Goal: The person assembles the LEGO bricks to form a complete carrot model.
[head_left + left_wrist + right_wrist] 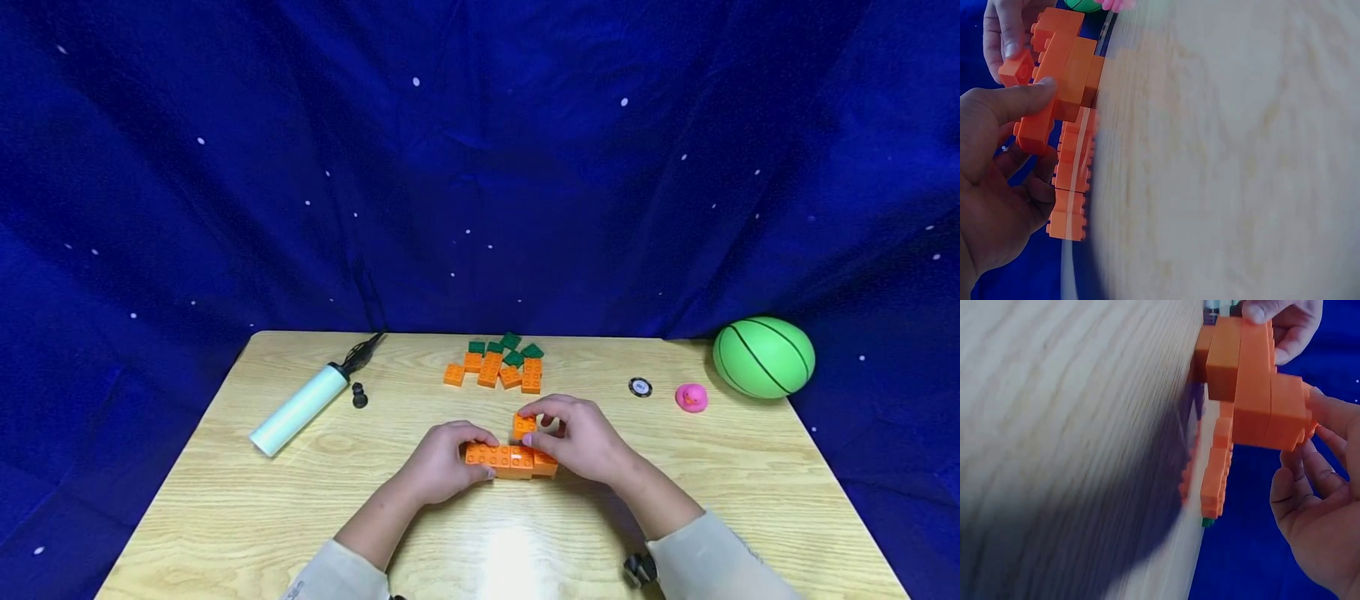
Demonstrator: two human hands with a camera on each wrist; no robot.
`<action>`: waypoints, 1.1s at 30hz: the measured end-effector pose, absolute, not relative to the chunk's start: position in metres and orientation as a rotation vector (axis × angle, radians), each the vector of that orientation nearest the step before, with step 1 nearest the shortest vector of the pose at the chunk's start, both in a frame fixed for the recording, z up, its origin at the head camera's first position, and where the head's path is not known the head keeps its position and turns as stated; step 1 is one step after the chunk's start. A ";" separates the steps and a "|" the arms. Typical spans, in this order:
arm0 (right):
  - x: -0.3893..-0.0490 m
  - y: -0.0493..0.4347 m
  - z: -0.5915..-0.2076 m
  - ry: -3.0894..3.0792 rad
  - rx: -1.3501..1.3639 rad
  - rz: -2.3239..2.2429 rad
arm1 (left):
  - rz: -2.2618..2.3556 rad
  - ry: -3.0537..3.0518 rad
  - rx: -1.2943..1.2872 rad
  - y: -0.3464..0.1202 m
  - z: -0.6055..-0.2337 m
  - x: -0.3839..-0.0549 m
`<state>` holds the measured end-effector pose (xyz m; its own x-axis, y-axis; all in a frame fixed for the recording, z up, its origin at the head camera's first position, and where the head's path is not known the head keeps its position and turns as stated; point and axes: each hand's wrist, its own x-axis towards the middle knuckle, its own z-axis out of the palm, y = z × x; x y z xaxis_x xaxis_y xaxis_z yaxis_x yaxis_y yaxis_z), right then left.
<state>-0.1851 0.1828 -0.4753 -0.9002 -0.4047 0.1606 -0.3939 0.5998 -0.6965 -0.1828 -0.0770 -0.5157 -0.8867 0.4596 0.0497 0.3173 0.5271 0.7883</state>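
Note:
My left hand point(442, 465) grips the left end of a stepped build of orange toy building bricks point(487, 455), thumb on the near side. In the left wrist view, the thumb lies across the upper layer of the build point(1072, 72). A small square orange brick point(524, 427) is pinched between thumb and fingers of my right hand point(581, 437). It is just over the studded top, towards the right part of the build. The right wrist view shows this small brick point(1288, 415) close against the upper layer; whether it touches, I cannot tell.
Loose orange bricks point(491, 368) and green bricks point(511, 341) lie behind the hands. To the left are a pale hand pump point(300, 408) and a black chess pawn point(359, 396). A poker chip point(641, 387), pink rubber duck point(692, 397) and green ball point(763, 357) sit right.

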 end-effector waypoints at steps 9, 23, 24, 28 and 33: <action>-0.175 0.178 -0.480 2.807 -0.761 -1.193 | 1.301 2.591 0.667 -0.078 -0.516 -0.183; -0.169 0.179 -0.486 2.862 -0.902 -1.078 | 1.301 2.594 0.685 -0.078 -0.516 -0.182; -0.169 0.179 -0.486 2.865 -0.902 -1.072 | 1.301 2.594 0.685 -0.078 -0.516 -0.182; -0.166 0.178 -0.487 2.868 -0.898 -1.049 | 1.303 2.594 0.685 -0.078 -0.515 -0.182; -0.165 0.177 -0.487 2.861 -0.871 -1.052 | 1.312 2.591 0.694 -0.078 -0.515 -0.182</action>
